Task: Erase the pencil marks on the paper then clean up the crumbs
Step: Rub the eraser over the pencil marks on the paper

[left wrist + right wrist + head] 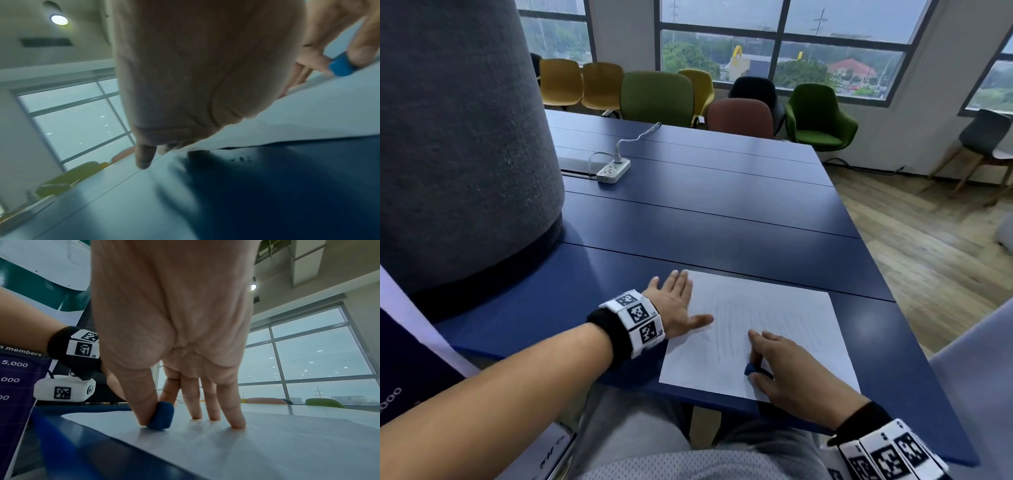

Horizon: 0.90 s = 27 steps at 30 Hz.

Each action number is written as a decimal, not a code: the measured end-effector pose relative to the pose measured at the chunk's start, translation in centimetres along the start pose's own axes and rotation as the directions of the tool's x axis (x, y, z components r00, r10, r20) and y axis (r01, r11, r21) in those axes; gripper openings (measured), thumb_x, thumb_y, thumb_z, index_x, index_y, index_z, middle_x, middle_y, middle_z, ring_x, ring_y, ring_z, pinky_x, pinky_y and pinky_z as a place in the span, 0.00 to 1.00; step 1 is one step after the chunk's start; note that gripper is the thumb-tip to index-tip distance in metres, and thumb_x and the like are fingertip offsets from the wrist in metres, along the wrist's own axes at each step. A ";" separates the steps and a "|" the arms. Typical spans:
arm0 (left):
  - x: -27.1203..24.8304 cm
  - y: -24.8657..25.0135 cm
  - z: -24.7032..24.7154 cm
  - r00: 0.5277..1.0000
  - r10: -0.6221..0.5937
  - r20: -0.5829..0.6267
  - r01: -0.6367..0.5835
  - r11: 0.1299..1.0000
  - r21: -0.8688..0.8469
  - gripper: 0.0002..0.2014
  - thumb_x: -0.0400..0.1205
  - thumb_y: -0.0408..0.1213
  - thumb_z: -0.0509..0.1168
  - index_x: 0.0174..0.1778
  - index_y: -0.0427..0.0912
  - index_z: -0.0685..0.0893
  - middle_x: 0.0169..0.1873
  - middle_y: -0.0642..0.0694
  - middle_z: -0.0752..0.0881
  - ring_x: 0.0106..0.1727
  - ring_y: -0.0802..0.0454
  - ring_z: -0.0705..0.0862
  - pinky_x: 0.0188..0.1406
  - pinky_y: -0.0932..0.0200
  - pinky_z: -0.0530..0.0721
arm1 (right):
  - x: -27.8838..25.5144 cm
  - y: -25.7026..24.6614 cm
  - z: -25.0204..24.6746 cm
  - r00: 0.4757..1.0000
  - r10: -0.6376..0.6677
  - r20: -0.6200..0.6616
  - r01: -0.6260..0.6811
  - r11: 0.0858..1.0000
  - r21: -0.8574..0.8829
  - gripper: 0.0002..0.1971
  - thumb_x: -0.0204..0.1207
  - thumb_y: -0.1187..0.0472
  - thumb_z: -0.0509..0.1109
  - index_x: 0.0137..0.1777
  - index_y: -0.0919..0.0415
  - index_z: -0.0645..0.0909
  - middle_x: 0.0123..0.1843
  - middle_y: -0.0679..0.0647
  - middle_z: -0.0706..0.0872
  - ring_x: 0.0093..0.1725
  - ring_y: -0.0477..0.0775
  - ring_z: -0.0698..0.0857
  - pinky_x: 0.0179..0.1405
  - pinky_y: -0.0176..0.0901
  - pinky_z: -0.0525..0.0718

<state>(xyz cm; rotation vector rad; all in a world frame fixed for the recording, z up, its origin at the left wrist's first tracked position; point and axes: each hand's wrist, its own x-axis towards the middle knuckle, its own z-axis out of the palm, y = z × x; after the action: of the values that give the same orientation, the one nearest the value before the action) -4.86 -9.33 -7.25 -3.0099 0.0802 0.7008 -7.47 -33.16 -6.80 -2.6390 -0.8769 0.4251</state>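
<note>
A white sheet of paper (767, 329) with faint pencil strokes across its middle lies on the blue table (688, 219) near the front edge. My left hand (678, 305) lies flat with straight fingers on the sheet's left edge. My right hand (784, 370) pinches a small blue eraser (751, 369) between thumb and forefinger and holds it down on the paper's lower middle, other fingertips touching the sheet. In the right wrist view the eraser (161, 416) sits under the thumb (141, 402). In the left wrist view, the eraser (341, 66) shows at top right, and dark crumbs (241, 159) lie beside the paper (287, 120).
A large grey felt-covered column (458, 144) stands on the table's left. A white power strip (613, 170) with a cable lies further back. Coloured chairs (657, 97) line the far side under the windows. The table's right edge drops to a wooden floor (935, 246).
</note>
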 end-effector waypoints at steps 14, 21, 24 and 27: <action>-0.1 -2.1 -2.4 0.989 0.092 0.116 -0.087 0.995 -0.054 0.73 0.61 0.68 0.79 0.86 0.47 0.33 0.86 0.54 0.35 0.86 0.52 0.36 0.84 0.37 0.40 | 4.1 -1.7 -4.7 0.976 0.047 -0.213 0.009 0.967 0.253 0.05 0.76 0.63 0.73 0.50 0.54 0.82 0.39 0.44 0.83 0.34 0.39 0.81 0.35 0.29 0.78; -0.4 -2.5 -1.9 0.988 0.080 0.135 -0.074 0.996 -0.050 0.72 0.61 0.72 0.76 0.85 0.51 0.31 0.85 0.58 0.32 0.85 0.41 0.30 0.71 0.18 0.28 | 11.1 -2.8 -6.0 0.990 0.103 -0.101 -0.055 0.916 0.397 0.04 0.70 0.73 0.73 0.40 0.64 0.85 0.37 0.64 0.89 0.35 0.60 0.89 0.45 0.55 0.92; -0.3 -2.5 -1.9 0.986 0.072 0.149 -0.062 0.996 -0.068 0.73 0.60 0.72 0.77 0.85 0.53 0.30 0.84 0.61 0.31 0.85 0.41 0.33 0.70 0.16 0.34 | 13.6 -2.6 -5.4 0.988 0.090 -0.122 -0.045 0.943 0.330 0.05 0.68 0.69 0.78 0.38 0.63 0.84 0.35 0.61 0.89 0.30 0.51 0.86 0.29 0.35 0.85; -0.3 -2.8 -1.6 0.988 0.069 0.135 -0.058 0.995 -0.080 0.73 0.58 0.73 0.77 0.85 0.55 0.31 0.84 0.65 0.32 0.86 0.44 0.33 0.75 0.18 0.42 | 15.3 -2.4 -4.6 0.989 0.088 -0.116 -0.052 0.958 0.283 0.05 0.68 0.67 0.79 0.41 0.62 0.85 0.34 0.56 0.87 0.27 0.45 0.83 0.22 0.26 0.77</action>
<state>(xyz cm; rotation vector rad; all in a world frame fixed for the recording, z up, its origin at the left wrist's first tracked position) -4.24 -6.62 -5.54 -3.0314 0.1480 0.9357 4.75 -22.91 -4.37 -2.4108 -0.6335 0.3631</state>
